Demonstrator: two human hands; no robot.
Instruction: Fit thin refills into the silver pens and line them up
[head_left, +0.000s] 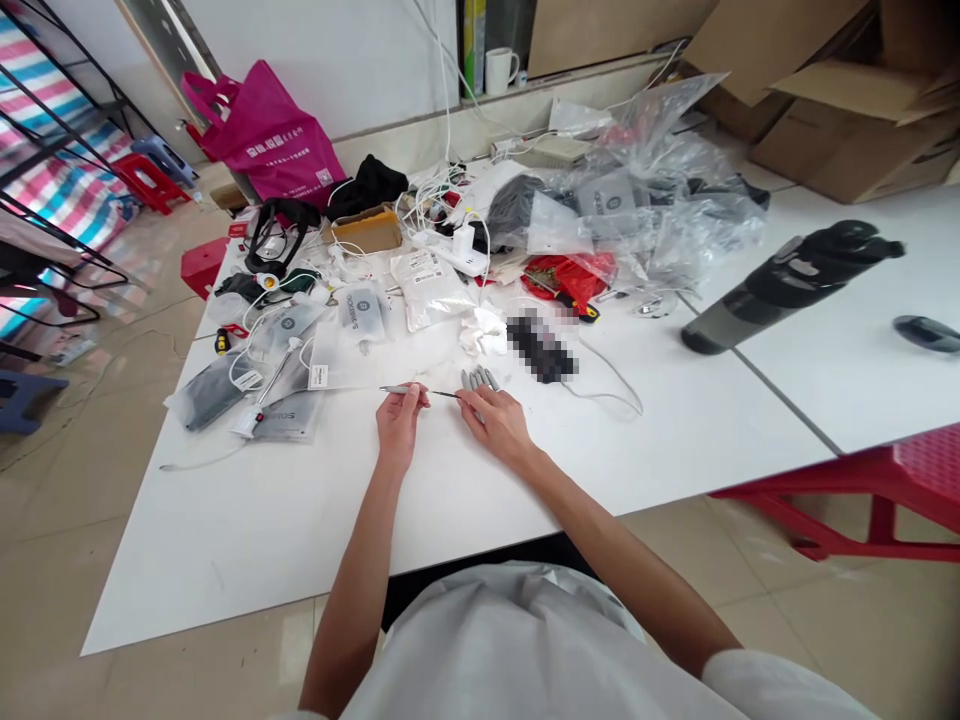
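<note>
Left hand (400, 420) pinches a thin metal tool (412, 390), fingers closed. Right hand (496, 422), loosely curled on the table (675, 420), holds grey sticks (478, 378)

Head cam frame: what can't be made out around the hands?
Head view:
- Pixelated patch beyond the right hand: mosaic hides what the dark thing is.
- Thin tool pinched in the left hand: too thin to identify; its far end meets the right hand, grip there unclear.
- Grey pieces at the right fingertips: too small to name or count.
- Dark object, right edge: cut off, blurred.
- Print on bags: too small.
</note>
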